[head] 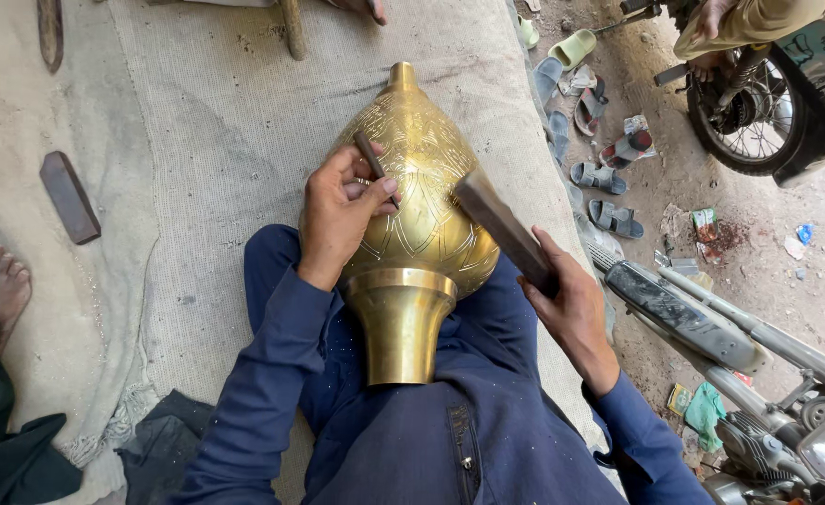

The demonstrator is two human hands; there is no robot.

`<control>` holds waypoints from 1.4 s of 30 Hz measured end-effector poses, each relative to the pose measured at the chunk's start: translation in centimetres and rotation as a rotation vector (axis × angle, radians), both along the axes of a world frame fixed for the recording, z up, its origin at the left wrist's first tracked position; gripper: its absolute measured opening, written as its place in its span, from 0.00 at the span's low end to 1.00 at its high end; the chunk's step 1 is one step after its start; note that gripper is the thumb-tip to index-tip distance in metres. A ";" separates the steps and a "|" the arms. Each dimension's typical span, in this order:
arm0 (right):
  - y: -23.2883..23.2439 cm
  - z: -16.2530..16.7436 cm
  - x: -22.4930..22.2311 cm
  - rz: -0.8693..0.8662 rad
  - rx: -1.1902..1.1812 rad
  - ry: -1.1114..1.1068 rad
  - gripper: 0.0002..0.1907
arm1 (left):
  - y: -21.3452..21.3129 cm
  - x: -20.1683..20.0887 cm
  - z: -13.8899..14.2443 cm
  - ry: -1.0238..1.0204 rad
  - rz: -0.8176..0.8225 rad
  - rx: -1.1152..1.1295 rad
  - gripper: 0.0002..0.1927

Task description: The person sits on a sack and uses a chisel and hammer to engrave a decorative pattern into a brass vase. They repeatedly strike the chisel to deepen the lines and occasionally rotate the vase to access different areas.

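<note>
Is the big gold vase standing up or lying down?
Lying down: the brass vase rests on the person's lap, pointed top away, flared base toward the camera.

Seated, in dark blue sleeves, the worker bends both arms inward: the left hand point(338, 210) pinches with fingers curled and thumb pressed (wrist cocked upward), while the right hand point(571, 304) is clenched in a fist.

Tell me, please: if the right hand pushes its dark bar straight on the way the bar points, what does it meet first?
The right hand aims the dark bar up-left at the brass vessel. It would probably meet the vessel's engraved side first, beside the chisel; depth is unclear.
</note>
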State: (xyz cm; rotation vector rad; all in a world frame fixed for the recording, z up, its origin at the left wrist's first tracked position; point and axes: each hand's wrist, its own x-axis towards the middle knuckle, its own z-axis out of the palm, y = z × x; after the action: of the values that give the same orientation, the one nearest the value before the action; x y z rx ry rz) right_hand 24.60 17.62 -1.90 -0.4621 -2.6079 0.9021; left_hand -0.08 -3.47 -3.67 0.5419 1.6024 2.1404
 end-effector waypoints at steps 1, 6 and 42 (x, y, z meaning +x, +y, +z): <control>0.0 -0.2 0.0 -0.010 -0.006 -0.021 0.37 | 0.2 -0.1 -0.3 -0.002 -0.015 -0.027 0.20; -0.7 -1.7 0.1 -0.123 -0.082 -0.216 0.39 | 0.8 -0.3 -1.1 -0.156 0.031 0.054 0.23; 5.6 13.2 -12.9 0.443 0.386 -0.089 0.35 | 2.2 -1.0 1.4 0.236 -0.028 -0.307 0.27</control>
State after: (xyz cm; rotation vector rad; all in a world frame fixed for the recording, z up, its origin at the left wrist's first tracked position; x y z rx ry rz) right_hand 11.69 23.20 11.31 0.1891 -2.9269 0.4758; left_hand -1.03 -1.28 -2.30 0.7303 1.9917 1.8138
